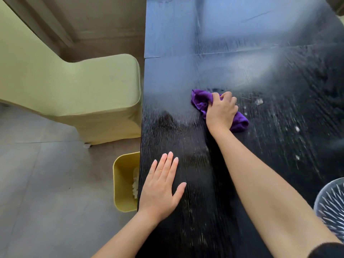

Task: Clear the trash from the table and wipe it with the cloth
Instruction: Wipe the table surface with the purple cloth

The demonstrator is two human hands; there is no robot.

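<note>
Right hand (pixel 221 110) clenches the purple cloth (pixel 202 101) against the middle of the black table (pixel 242 43), with open tabletop beyond it. Left hand (pixel 163 183) lies flat, fingers straight, near the left edge. A pale green chair (pixel 83 86) stands just beside that edge. Below it on the floor, a yellow bin (pixel 121 183) holds white trash (pixel 135 185). A ribbed glass bowl (pixel 331 205) sits near right. Small white scraps (pixel 259 101) lie right of the cloth.

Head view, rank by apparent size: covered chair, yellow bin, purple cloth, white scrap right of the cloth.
1. covered chair
2. yellow bin, partly hidden by the table
3. purple cloth, partly under the right hand
4. white scrap
2 and 3 unsure: both partly hidden.
</note>
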